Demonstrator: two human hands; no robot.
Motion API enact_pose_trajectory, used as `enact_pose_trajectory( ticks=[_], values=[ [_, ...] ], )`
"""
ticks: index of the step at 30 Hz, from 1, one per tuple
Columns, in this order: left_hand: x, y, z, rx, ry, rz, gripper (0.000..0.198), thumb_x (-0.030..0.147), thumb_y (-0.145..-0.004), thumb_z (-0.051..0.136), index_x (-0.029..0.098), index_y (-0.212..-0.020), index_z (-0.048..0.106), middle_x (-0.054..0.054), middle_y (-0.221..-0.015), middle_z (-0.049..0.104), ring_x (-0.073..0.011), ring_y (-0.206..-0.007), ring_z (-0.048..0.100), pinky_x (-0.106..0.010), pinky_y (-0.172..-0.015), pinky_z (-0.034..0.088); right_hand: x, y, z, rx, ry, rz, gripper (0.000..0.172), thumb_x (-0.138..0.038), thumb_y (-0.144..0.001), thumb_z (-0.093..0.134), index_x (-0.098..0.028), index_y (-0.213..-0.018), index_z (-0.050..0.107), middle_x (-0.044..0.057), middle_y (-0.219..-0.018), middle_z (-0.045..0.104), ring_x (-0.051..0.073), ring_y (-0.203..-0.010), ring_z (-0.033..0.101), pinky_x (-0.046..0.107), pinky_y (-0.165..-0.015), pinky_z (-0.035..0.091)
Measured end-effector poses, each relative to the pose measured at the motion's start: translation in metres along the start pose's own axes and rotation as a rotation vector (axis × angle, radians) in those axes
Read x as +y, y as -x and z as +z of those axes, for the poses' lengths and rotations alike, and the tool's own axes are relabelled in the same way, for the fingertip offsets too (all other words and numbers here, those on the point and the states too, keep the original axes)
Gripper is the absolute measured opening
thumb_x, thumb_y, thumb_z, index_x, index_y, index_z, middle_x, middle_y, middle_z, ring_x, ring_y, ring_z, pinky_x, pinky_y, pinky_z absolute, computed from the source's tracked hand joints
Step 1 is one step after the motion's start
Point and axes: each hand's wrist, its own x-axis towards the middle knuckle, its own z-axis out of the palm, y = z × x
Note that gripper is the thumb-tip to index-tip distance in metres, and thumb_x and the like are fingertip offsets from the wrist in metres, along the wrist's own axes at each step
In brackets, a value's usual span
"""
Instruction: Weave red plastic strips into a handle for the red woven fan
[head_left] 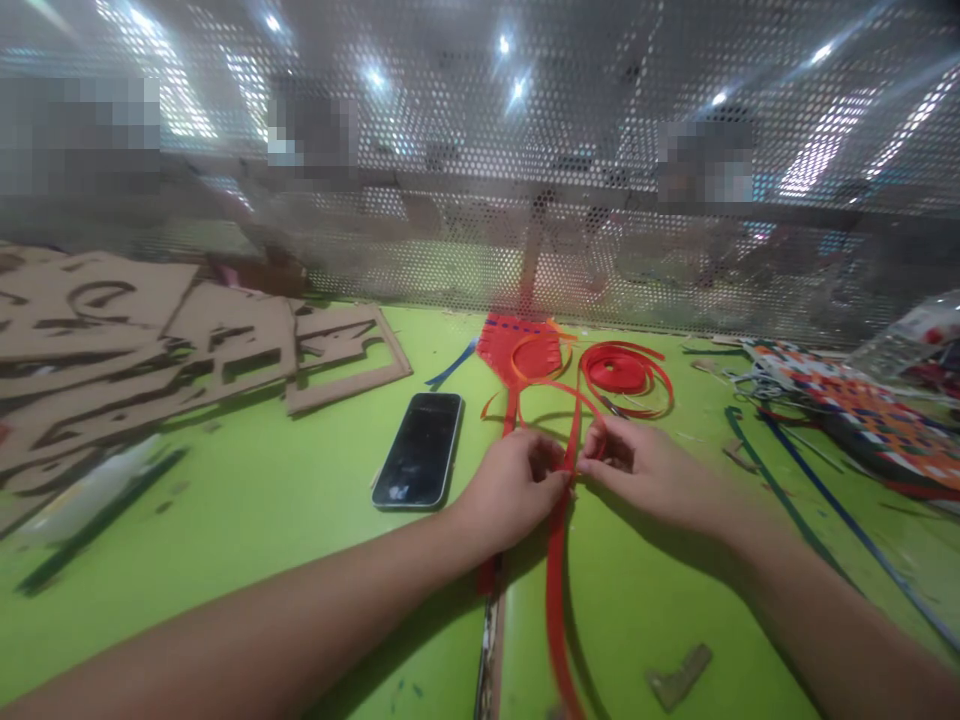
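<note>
Red plastic strapping (556, 590) is pinched at the fingertips of the left grip (514, 490) and the right grip (645, 470), both clenched on it above a green bench (300, 560). A coiled red strap (622, 370) and a woven red panel (517, 345) are placed just beyond. A black smartphone (418, 450) lies left of the hands, cut cardboard sheets (150, 330) further left, and a multicoloured woven mat (855, 420) to the right.

The left hand (514, 490) and right hand (645, 475) pinch a long, flat red plastic strap (559, 600) over a green worktop (247, 500), just beside a black smartphone (418, 450).
</note>
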Motion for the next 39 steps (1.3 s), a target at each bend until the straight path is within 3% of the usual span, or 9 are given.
enact_pose_trajectory(
  ticks=[3, 7, 12, 17, 22, 29, 39],
  values=[
    [0.003, 0.001, -0.001, -0.003, -0.027, 0.022, 0.016, 0.021, -0.086, 0.072, 0.016, -0.101, 0.076, -0.009, -0.095, 0.080, -0.0224, -0.082, 0.073, -0.033, -0.076, 0.058, -0.001, -0.001, 0.004, 0.024, 0.035, -0.042, 0.008, -0.029, -0.093, 0.069, -0.024, -0.089, 0.064, 0.001, -0.080, 0.069, 0.019, -0.072, 0.060, 0.033, -0.064, 0.044],
    [0.008, 0.004, -0.004, -0.027, -0.231, 0.128, 0.019, 0.017, -0.087, 0.068, 0.017, -0.102, 0.081, -0.008, -0.093, 0.078, -0.0234, -0.086, 0.072, -0.035, -0.082, 0.058, 0.000, -0.003, 0.004, 0.048, 0.057, -0.034, 0.007, -0.028, -0.093, 0.069, -0.024, -0.089, 0.064, 0.001, -0.079, 0.071, 0.019, -0.070, 0.062, 0.033, -0.063, 0.043],
    [0.007, 0.009, -0.001, -0.096, -0.390, 0.216, 0.023, 0.019, -0.095, 0.061, 0.014, -0.103, 0.082, -0.014, -0.114, 0.075, -0.0256, -0.100, 0.074, -0.037, -0.095, 0.060, 0.003, -0.004, 0.003, 0.066, 0.022, -0.006, 0.010, -0.031, -0.093, 0.071, -0.024, -0.090, 0.064, 0.001, -0.082, 0.071, 0.020, -0.075, 0.064, 0.033, -0.066, 0.045],
    [0.008, 0.015, 0.001, -0.188, -0.605, 0.267, 0.037, 0.021, -0.105, 0.045, 0.009, -0.122, 0.076, -0.020, -0.127, 0.071, -0.0320, -0.117, 0.071, -0.046, -0.106, 0.058, 0.007, -0.006, 0.006, 0.050, -0.110, 0.070, 0.012, -0.030, -0.089, 0.074, -0.023, -0.093, 0.065, 0.001, -0.086, 0.072, 0.020, -0.079, 0.065, 0.032, -0.069, 0.047],
    [0.012, 0.018, -0.003, -0.246, -0.772, 0.299, 0.038, 0.021, -0.104, 0.046, 0.011, -0.129, 0.072, -0.018, -0.127, 0.071, -0.0328, -0.114, 0.070, -0.047, -0.098, 0.061, 0.010, -0.008, 0.005, 0.053, -0.176, 0.085, 0.016, -0.030, -0.084, 0.079, -0.021, -0.089, 0.066, 0.003, -0.086, 0.073, 0.021, -0.082, 0.067, 0.034, -0.074, 0.050],
    [0.013, 0.018, -0.003, -0.309, -0.920, 0.396, 0.036, 0.017, -0.102, 0.049, 0.011, -0.129, 0.071, -0.015, -0.122, 0.071, -0.0297, -0.106, 0.066, -0.041, -0.090, 0.059, 0.008, -0.002, -0.010, -0.093, -0.139, 0.025, 0.013, -0.032, -0.088, 0.077, -0.022, -0.095, 0.074, 0.005, -0.094, 0.079, 0.024, -0.087, 0.070, 0.036, -0.076, 0.050],
    [0.018, 0.015, -0.005, -0.343, -0.973, 0.391, 0.031, 0.021, -0.104, 0.050, 0.013, -0.123, 0.073, -0.013, -0.114, 0.070, -0.0278, -0.099, 0.067, -0.038, -0.084, 0.058, 0.014, -0.010, 0.005, 0.067, -0.101, 0.154, 0.017, -0.030, -0.086, 0.079, -0.024, -0.093, 0.065, 0.004, -0.085, 0.080, 0.025, -0.080, 0.073, 0.035, -0.069, 0.048]
  ],
)
